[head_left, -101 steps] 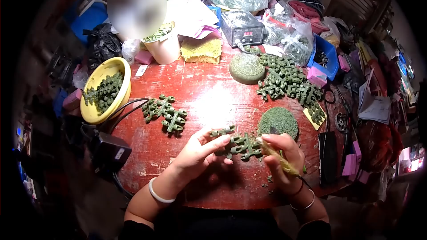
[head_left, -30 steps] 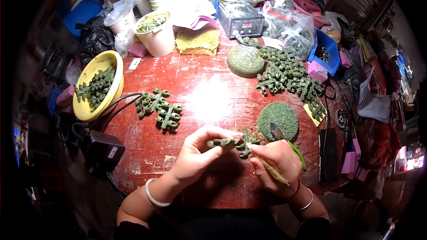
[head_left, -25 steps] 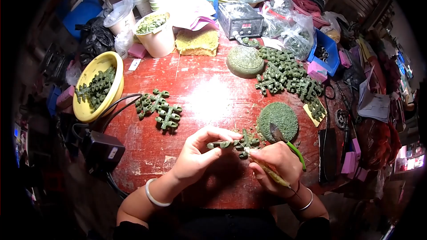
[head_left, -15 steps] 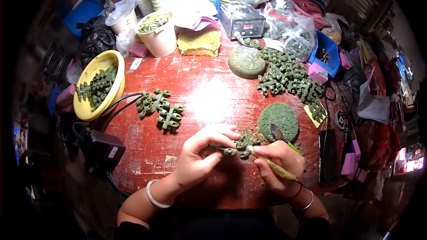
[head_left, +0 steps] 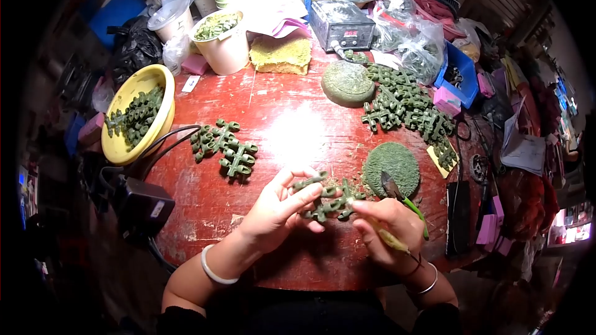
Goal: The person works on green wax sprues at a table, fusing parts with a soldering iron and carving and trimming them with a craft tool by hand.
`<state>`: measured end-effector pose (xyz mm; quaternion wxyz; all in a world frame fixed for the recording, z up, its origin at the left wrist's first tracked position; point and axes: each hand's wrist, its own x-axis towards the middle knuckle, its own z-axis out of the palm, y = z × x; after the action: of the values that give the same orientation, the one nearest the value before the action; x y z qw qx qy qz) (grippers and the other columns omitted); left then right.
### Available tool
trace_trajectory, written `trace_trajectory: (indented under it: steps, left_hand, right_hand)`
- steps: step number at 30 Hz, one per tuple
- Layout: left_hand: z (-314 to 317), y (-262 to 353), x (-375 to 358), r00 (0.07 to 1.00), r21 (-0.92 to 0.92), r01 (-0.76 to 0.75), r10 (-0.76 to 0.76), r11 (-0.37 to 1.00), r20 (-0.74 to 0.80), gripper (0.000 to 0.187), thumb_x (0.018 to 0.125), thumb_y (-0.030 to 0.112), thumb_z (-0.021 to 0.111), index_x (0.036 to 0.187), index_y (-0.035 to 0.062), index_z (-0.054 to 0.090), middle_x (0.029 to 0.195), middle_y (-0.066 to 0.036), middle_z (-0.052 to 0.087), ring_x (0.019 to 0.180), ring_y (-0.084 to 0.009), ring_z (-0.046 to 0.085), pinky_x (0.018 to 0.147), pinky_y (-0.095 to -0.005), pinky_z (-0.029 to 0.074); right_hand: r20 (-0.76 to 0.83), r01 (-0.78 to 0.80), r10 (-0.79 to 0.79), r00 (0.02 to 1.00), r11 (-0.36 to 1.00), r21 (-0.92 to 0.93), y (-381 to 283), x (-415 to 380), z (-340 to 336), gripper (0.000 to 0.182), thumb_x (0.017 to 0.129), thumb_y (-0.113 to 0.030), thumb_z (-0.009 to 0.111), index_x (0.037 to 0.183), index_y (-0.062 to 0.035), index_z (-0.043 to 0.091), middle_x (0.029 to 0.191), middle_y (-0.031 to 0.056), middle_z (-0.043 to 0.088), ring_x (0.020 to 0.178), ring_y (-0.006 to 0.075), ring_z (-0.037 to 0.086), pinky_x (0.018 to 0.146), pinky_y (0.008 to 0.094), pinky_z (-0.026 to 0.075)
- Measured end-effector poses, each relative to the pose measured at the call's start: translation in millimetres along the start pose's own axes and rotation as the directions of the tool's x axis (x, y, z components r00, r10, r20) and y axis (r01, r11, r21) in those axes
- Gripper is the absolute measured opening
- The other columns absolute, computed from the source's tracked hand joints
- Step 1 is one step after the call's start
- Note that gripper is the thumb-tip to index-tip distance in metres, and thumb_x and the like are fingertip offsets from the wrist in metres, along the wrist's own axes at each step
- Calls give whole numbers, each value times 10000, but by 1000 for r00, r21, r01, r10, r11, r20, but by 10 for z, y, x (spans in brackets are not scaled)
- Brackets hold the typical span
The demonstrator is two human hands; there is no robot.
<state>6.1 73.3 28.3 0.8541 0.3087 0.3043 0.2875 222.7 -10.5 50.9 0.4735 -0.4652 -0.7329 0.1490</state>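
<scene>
Branched green pieces (head_left: 321,209) are gripped between the thumb and fingers of my left hand (head_left: 282,201) near the table's front. My right hand (head_left: 392,220) is closed around a yellowish pen-like tool (head_left: 391,240) with a cable, its tip hidden by the fingers close to the green pieces. Beyond my right hand lies a round green pad (head_left: 391,170), with a green-handled cutter (head_left: 406,201) resting on its edge. Green crumbs are scattered beside the pad.
More branched green pieces (head_left: 238,159) lie left of centre, near a yellow bowl (head_left: 167,115) and black adapter (head_left: 144,208). A pile (head_left: 406,102), round stone-like block (head_left: 347,84), sponge (head_left: 280,54), control box (head_left: 341,25) and blue bin (head_left: 462,65) stand farther back.
My left hand has turned and lifted the green pieces, showing more of them between its fingers. My right hand has shifted slightly with the tool. The view has moved a little.
</scene>
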Motion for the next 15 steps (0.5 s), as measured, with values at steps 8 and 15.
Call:
trace_trajectory:
  steps: [8, 15]
  left_hand:
    - [122, -40, -53, 990, 301, -137, 121, 944, 73, 434, 930, 33, 710, 1320, 82, 526, 1142, -45, 661, 979, -110, 647, 670, -243, 558]
    - [79, -132, -12, 945, 423, -326, 273, 846, 183, 413, 917, 0, 702, 1311, 51, 590, 1137, -19, 652, 1022, -75, 611, 928, -256, 492]
  right_hand:
    - [-81, -218, 218, 973, 976, 5, -8, -94, 23, 307, 904, -77, 740, 1184, 15, 651, 993, 166, 726, 780, 242, 724, 690, 315, 562]
    - [16, 28, -30, 999, 993, 111, 26, -6, 17, 301, 863, -167, 803, 1094, -18, 682, 901, 104, 720, 737, 217, 668, 668, 313, 532]
